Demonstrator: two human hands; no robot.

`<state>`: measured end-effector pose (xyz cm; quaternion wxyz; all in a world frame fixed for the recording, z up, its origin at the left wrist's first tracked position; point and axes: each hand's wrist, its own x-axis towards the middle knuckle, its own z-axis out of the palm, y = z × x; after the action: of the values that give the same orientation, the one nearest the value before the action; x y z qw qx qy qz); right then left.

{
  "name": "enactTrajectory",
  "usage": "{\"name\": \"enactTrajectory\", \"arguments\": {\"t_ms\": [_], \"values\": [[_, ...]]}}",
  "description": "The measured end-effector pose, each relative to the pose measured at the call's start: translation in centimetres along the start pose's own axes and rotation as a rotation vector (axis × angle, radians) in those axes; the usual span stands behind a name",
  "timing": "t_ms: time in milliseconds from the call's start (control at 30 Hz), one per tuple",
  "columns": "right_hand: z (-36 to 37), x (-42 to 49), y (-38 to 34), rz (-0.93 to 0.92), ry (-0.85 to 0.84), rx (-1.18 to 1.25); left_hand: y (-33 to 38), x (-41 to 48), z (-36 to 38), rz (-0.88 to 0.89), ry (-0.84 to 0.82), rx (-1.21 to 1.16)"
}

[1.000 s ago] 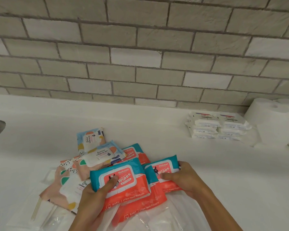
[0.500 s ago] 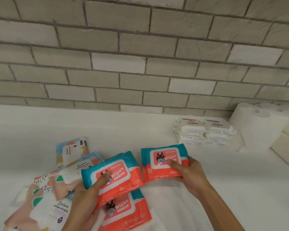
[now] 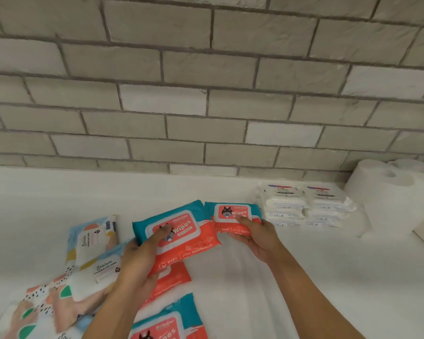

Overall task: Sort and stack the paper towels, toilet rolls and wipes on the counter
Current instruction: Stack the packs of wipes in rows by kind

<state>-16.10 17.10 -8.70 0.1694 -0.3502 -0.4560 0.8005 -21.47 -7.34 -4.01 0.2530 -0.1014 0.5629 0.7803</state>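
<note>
Grey brick wall [image 3: 206, 94] at the back, white table [image 3: 367, 285] below it.

Hands: left grip [image 3: 142, 260] holds a large pack [image 3: 194, 238] of red-teal wipes, thumb on the lid, fingers curled round its near-left edge. The pack is raised and tilted. The right grip [image 3: 257, 238] pinches a small pack [image 3: 230, 211] of the same brand, thumb on top, just beside the large one. Whether the two touch, cannot tell.

Also on the table:
- two more of that brand, a third pack [image 3: 174, 277] below the left grip and a fourth pack [image 3: 167, 321] at the lower frame edge
- pastel packs [image 3: 93, 241] in a loose heap at left
- Dove packs [image 3: 304, 206] stacked in two columns at back right
- rolls [image 3: 382, 192] just beside them

Step in hand, as judged: pulling the red-teal wipes out of the heap, two packs in the air.

Next move calls for a bare patch, probably left of the Dove packs. Set one pack flat, then square the other on or beside it by size. The pouches look soft, so expect sliding if the edges are misaligned.
</note>
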Motion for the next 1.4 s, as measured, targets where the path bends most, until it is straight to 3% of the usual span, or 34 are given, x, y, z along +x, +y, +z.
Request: {"name": "enactTrajectory", "arguments": {"t_ms": [333, 567, 700, 900, 1067, 1267, 1400], "values": [[0.4, 4.9, 0.8, 0.142, 0.07, 0.102, 1.3, 6.4, 4.7, -0.104, -0.123, 0.058], [-0.1, 5.4, 1.6, 0.079, 0.176, 0.257, 0.6, 10.0, 7.6, -0.176, -0.181, 0.078], [-0.5, 4.7, 1.9, 0.076, 0.273, 0.224, 0.0, 11.3, 9.5, -0.178, -0.198, 0.108], [-0.7, 3.8, 1.5, 0.14, 0.368, 0.176, -2.6, 13.6, 12.2, -0.097, -0.156, 0.253], [-0.7, 3.3, 2.0, 0.135, 0.296, 0.255, -4.8, 15.1, 13.9, -0.023, -0.093, 0.36], [-0.7, 3.1, 2.1, 0.104, 0.184, 0.24, -6.8, 15.7, 14.8, 0.202, -0.038, 0.72], [-0.5, 3.0, 2.0, 0.086, 0.219, 0.183, -7.9, 16.3, 14.5, 0.262, -0.071, 0.957]]}}
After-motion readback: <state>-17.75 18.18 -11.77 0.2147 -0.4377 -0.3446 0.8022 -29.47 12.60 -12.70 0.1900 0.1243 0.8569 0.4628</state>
